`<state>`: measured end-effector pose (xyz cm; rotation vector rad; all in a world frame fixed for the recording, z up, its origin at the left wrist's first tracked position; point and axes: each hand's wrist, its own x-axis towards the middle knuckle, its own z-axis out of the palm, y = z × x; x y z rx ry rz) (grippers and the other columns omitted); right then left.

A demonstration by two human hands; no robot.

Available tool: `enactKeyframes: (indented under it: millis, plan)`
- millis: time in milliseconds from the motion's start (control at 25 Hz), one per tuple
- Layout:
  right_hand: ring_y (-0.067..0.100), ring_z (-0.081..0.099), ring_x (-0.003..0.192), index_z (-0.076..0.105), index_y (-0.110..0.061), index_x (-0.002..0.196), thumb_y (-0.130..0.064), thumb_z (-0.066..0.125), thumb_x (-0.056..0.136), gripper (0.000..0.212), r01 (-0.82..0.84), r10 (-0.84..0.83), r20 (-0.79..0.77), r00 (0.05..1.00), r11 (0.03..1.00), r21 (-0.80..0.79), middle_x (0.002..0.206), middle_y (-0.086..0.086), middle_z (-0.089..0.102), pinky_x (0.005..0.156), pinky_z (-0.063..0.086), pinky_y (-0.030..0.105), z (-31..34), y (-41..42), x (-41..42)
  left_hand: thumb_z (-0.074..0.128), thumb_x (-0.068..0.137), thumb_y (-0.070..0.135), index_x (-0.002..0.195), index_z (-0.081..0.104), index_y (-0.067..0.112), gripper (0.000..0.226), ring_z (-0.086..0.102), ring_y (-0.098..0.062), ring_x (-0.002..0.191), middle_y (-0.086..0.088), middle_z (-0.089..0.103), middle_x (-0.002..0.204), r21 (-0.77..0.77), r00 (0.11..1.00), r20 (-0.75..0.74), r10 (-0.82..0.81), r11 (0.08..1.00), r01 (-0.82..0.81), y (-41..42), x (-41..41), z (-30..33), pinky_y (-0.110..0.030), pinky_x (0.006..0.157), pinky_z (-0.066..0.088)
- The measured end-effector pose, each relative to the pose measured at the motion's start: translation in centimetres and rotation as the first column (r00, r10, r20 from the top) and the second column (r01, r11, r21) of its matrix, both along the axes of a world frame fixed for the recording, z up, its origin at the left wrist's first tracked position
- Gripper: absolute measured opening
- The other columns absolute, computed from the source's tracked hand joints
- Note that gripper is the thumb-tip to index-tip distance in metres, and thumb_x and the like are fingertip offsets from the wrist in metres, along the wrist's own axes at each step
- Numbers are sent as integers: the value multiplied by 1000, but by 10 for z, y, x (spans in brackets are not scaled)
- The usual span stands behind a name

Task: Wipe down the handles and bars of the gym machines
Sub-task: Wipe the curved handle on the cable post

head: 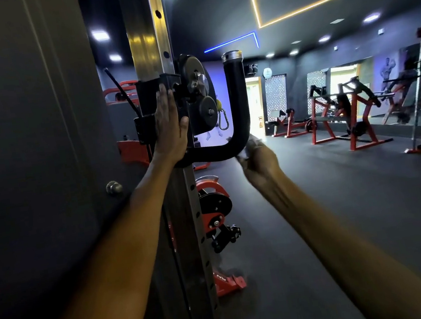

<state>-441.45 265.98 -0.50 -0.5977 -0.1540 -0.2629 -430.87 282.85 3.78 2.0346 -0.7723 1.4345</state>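
Handle (236,118) is wiped by the right hand (259,159) clutching a cloth (251,145) (blurred); left hand (170,127), fingers straight, steadies the carriage (160,93).

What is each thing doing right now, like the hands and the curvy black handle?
left hand: flat, fingers straight, resting on the black carriage
right hand: blurred, curled round a small cloth at the handle's bend
curved black handle: points up, metal cap on top
carabiner: hangs free under the pulley
upright post: standing, holes down its side
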Motion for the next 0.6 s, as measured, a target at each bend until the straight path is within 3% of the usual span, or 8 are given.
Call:
enactKeyframes:
  millis: [80, 200, 240, 320, 360, 440, 480, 600]
  plan:
    - [16, 63, 69, 62, -2, 107, 7, 36, 95, 30, 130, -130, 5, 991, 981, -143, 84, 8, 66, 60, 53, 22, 21, -15, -17, 38, 94, 10, 150, 10, -4, 64, 0, -35, 147, -25, 2, 158, -3, 1000, 1, 1, 1000, -1, 1, 1, 0, -15, 113, -12]
    - [7, 51, 54, 44, 11, 129, 3, 30, 98, 35, 309, -330, 3, 944, 883, -354, 77, 8, 53, 48, 46, 15, 60, -28, -20, 34, 95, 16, 151, 9, -2, 64, -1, -33, 147, -23, 1, 159, -6, 1000, -4, 4, 1000, -4, 1, 1, -1, -14, 113, -13]
    - [6, 52, 51, 42, 14, 129, 2, 32, 98, 35, 449, -440, 119, 890, 805, -386, 79, 9, 57, 47, 44, 13, 76, -31, -20, 33, 95, 19, 151, 9, -2, 64, -1, -32, 147, -22, 1, 159, -5, 1000, -10, 3, 1000, -3, 1, 1, 0, -14, 113, -13]
    - [2, 59, 61, 50, 15, 122, 5, 38, 95, 31, 789, -660, 451, 601, 403, -463, 89, 11, 67, 57, 46, 10, 105, -33, -11, 32, 94, 19, 151, 8, -2, 65, -2, -30, 147, -22, 0, 159, -6, 1000, -18, 9, 1000, -9, 1, 0, 0, -15, 113, -13]
    - [1, 62, 79, 55, 8, 121, 6, 38, 93, 33, 856, -643, 594, 483, 207, -473, 101, 11, 66, 73, 47, 11, 109, -26, -5, 32, 94, 19, 151, 8, -2, 65, -2, -30, 147, -22, 1, 159, -4, 1000, -13, 15, 1000, -15, 1, 0, 0, -15, 114, -13]
    - [15, 46, 125, 51, 3, 129, 4, 31, 92, 42, 913, -283, 902, 326, -152, -378, 135, 17, 50, 107, 34, 22, 83, -21, 10, 32, 93, 20, 151, 9, -2, 65, -2, -29, 147, -22, 1, 159, 0, 1000, -13, 20, 1000, -20, 1, 0, 1, -15, 114, -12]
    - [25, 34, 135, 49, 6, 131, 4, 28, 92, 44, 909, -135, 957, 256, -304, -286, 142, 21, 40, 114, 26, 28, 62, -24, 13, 32, 94, 20, 151, 8, -1, 65, -3, -27, 147, -21, 0, 159, 2, 1000, -20, 23, 1000, -23, 1, 0, 0, -15, 114, -12]
    - [34, 33, 137, 51, 8, 127, 11, 19, 84, 53, 877, 86, 959, 271, -433, -209, 141, 25, 41, 114, 27, 39, -1, -41, -4, 35, 95, 17, 152, 7, 1, 65, -6, -22, 146, -18, -1, 160, -12, 999, -23, 40, 999, -41, 0, -1, 0, -17, 114, -11]
